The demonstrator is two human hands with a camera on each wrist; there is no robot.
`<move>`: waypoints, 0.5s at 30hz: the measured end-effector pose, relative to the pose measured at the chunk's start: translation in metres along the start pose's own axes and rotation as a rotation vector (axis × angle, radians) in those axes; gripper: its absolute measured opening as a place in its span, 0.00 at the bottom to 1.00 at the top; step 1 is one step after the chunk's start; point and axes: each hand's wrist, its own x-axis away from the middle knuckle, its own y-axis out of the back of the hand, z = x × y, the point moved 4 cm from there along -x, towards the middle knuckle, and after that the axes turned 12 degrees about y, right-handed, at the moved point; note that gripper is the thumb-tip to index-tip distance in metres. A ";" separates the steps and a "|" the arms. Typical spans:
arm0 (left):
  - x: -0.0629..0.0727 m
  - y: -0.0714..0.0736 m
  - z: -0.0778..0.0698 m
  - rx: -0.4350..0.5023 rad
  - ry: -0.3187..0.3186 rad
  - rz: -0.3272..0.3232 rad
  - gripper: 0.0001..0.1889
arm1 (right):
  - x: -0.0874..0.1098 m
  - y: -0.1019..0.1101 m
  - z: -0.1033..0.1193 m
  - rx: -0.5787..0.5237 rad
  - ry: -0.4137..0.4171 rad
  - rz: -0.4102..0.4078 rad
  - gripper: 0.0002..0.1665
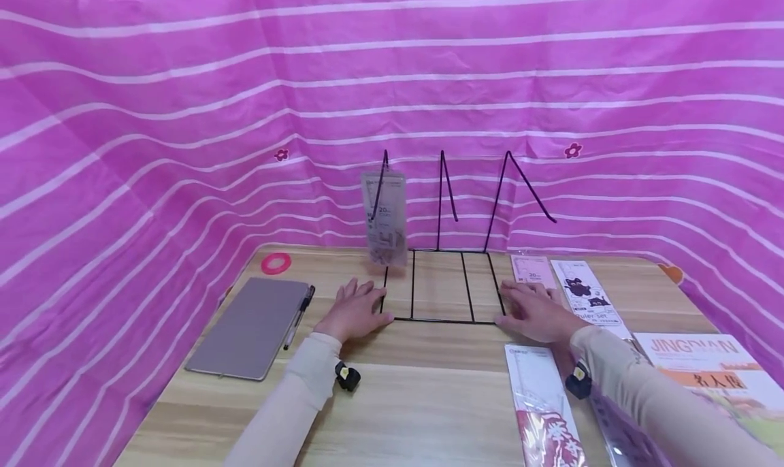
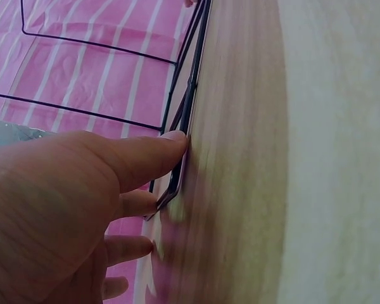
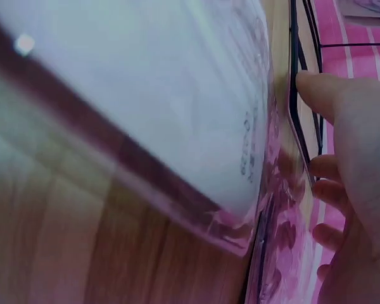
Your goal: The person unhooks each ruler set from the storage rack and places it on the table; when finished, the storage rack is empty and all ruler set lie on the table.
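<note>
A black wire rack [image 1: 444,321] stands on the wooden table, its flat base toward me and three bent hooks rising at the back. From the left hook hangs a clear packet [image 1: 387,215] marked 20. My left hand [image 1: 353,310] holds the base's front left corner; in the left wrist view the thumb [image 2: 155,152] presses the front wire and a finger lies at the side. At the front right corner, my right hand [image 1: 537,314] holds the base likewise, its thumb [image 3: 323,92] against the wire in the right wrist view. The other two hooks carry nothing.
Left of the rack lie a grey notebook [image 1: 251,331], a black pen [image 1: 299,317] and a pink ring [image 1: 275,263]. On the right are a pink packet [image 1: 534,269], a ruler set [image 1: 588,293], a red-and-white packet [image 1: 539,392], a purple packet [image 1: 631,433] and a JINGDIAN booklet [image 1: 710,365].
</note>
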 end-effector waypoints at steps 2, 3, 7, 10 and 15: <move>0.000 -0.001 0.000 0.003 0.002 0.000 0.37 | 0.000 -0.002 -0.003 0.002 0.006 0.005 0.50; 0.000 -0.001 0.000 0.001 0.004 0.000 0.37 | -0.001 -0.002 -0.004 0.008 0.012 0.004 0.50; 0.002 0.002 -0.001 0.004 0.008 -0.002 0.37 | -0.003 -0.002 -0.005 0.018 0.045 -0.002 0.49; 0.002 0.002 -0.001 -0.004 0.011 -0.003 0.37 | -0.004 -0.002 -0.005 0.015 0.056 -0.001 0.50; 0.001 0.000 -0.002 0.007 0.005 -0.004 0.37 | -0.001 -0.004 -0.008 0.006 0.046 0.009 0.51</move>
